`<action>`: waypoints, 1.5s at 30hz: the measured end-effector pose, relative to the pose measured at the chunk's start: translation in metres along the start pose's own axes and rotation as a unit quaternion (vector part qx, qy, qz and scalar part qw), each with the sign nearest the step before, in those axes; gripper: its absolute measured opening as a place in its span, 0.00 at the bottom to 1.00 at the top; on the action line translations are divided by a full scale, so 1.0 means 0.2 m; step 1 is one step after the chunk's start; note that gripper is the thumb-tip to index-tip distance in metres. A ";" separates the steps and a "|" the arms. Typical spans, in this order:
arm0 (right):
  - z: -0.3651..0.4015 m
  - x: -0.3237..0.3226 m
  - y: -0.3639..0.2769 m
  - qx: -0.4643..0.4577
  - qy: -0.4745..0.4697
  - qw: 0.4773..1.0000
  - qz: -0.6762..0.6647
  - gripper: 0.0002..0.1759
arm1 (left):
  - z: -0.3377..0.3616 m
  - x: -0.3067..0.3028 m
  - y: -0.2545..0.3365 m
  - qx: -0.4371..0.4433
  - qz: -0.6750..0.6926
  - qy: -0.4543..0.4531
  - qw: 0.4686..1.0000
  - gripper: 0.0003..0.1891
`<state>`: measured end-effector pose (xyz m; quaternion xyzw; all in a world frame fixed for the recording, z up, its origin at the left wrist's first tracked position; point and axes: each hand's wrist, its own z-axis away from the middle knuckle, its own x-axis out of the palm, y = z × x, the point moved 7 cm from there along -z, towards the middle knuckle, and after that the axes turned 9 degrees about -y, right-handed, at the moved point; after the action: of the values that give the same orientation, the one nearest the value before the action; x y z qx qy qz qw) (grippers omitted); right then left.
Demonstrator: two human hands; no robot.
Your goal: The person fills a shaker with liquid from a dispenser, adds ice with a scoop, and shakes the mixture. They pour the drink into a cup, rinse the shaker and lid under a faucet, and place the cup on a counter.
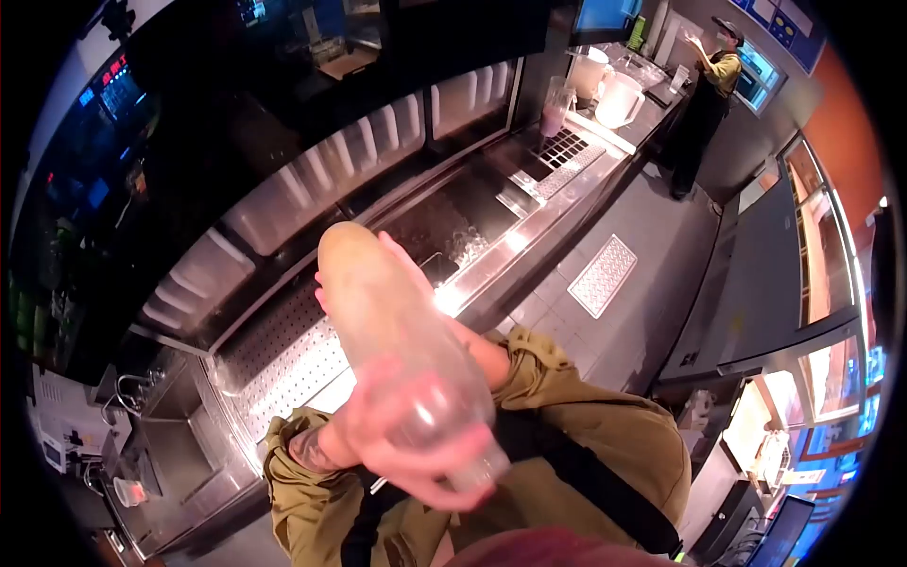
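Observation:
A large translucent cocktail shaker (387, 312) is held tilted in front of my body, its rounded yellowish base pointing away from me and its narrow capped end towards me. My left hand (383, 439) wraps round the capped end, blurred by motion. Farther up, my right hand (404, 263) grips the shaker near its base, mostly hidden behind it, with fingertips showing on both sides. Pale contents show through the wall, but I cannot make out what they are. Below the shaker lies the steel counter with an ice well (463, 241).
A perforated drainboard (293, 354) and a sink (203, 435) lie to the left. Along the counter stand a tall cup with pinkish liquid (553, 118) and a white pitcher (620, 100). A co-worker (704, 104) stands at the far end. A floor grate (603, 274) lies in the aisle.

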<state>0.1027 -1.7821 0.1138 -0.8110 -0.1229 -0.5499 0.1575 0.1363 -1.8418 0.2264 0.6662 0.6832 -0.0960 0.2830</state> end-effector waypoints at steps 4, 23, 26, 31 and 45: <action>0.03 -0.15 -0.01 -0.002 0.014 1.000 -0.028 0.34 | 0.15 0.01 0.02 -0.098 0.075 -0.036 0.992 0.36; 0.13 0.02 0.15 0.035 0.059 0.989 -0.129 0.37 | 0.26 0.06 0.34 0.210 0.036 -0.032 0.976 0.15; 0.14 0.09 0.16 0.045 0.064 0.986 -0.145 0.37 | 0.25 -0.01 0.56 0.276 0.032 -0.006 0.961 0.14; 0.15 0.00 0.19 0.052 0.077 0.988 -0.125 0.36 | 0.24 0.04 0.45 0.237 0.001 -0.008 0.971 0.13; 0.07 -0.10 0.19 0.041 0.076 0.991 -0.107 0.34 | 0.36 0.13 0.48 0.269 -0.068 0.031 0.960 0.10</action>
<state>0.1223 -1.8121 0.0861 -0.7421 -0.2191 -0.6179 0.1394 0.2478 -1.8472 0.1785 0.6727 0.6839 -0.2748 0.0651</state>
